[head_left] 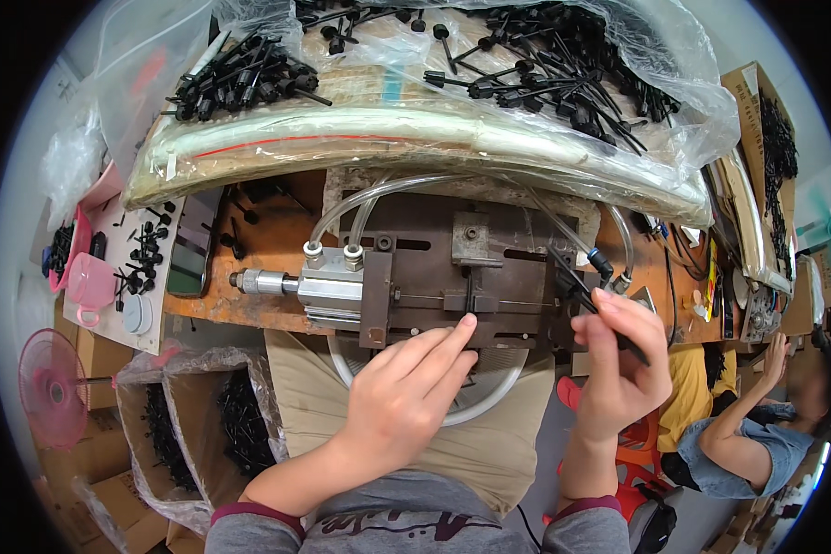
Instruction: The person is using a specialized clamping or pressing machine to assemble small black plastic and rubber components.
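Note:
My left hand [399,397] reaches over the near edge of a dark metal fixture [425,231], its fingers stretched out. Its index fingertip touches or almost touches a small black part [472,294] in the fixture's middle slot; the thumb is mostly hidden. At the fixture's right end, my right hand [623,365] pinches a slim black plastic stemmed piece [577,282], tilted up to the left. Whether it holds one piece or more I cannot tell. A silver pneumatic cylinder [331,294] is fixed at the fixture's left end, with clear air hoses [379,189] running from it.
Behind the fixture, a plastic-lined carton [415,129] bears piles of black stemmed pieces [249,78]. Left stand a pink cup [90,280], a pink fan [54,388] and lined boxes [203,415] of black pieces. A co-worker [739,443] sits at the right.

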`<state>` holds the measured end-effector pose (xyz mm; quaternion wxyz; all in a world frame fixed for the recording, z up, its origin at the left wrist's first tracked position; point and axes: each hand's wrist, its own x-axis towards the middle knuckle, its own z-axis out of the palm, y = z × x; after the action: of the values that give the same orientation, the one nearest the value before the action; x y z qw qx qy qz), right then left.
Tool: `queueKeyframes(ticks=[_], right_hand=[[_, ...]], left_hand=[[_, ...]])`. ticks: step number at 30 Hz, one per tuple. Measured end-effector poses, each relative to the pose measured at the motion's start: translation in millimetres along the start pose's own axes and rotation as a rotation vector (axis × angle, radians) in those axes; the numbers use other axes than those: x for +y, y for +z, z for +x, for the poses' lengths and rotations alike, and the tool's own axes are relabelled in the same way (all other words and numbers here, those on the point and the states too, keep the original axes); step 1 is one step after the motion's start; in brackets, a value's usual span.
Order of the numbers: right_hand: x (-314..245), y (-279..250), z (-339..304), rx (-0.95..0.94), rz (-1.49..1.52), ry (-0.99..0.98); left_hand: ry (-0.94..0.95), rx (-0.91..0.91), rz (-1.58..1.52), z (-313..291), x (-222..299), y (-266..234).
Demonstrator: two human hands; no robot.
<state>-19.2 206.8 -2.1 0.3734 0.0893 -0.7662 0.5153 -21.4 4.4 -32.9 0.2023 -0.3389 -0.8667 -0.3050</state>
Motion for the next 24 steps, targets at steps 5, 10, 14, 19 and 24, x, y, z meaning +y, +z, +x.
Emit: queueKeyframes(ticks=[5,10,14,19,24], right_hand=[[-15,-8,2,0.06,0.344,0.311],[-22,-14,7,0.0,0.419,0.537],[-21,-12,10,-0.065,0.428,0.663],[-22,-9,7,-0.114,0.424,0.724],[-23,-3,0,-0.186,0.478,0.807]], left_hand=[[-0.015,-0.062,0.045,1,1,7],[-0.036,-0.104,0.051,8,0,5],[-0.056,-0.126,0.055,6,-1,4],[-0.061,-0.071,-0.059,12,1,-4],[0.084,0.011,-0.236,12,21,-26]])
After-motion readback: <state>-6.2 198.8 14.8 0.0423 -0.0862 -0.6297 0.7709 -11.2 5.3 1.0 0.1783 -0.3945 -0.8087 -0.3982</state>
